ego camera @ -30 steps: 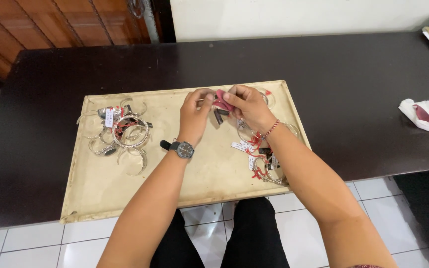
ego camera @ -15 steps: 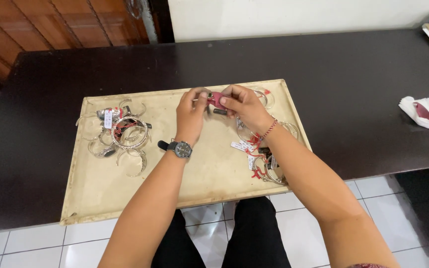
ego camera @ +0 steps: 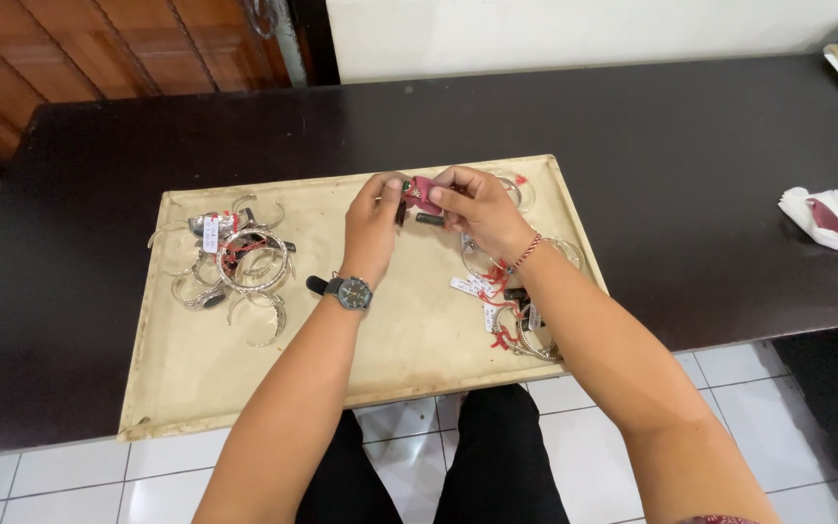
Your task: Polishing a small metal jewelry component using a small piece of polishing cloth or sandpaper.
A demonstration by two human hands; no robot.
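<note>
Two hands, left hand and right hand, are being held together over the tray. A red cloth is being pinched between them, its long axis lying left-right.

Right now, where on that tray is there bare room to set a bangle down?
The tray is bare along its near edge and in the middle, between the left pile of bangles and the tagged bangles on the right. It is crowded under both hands, and at those two piles.
</note>
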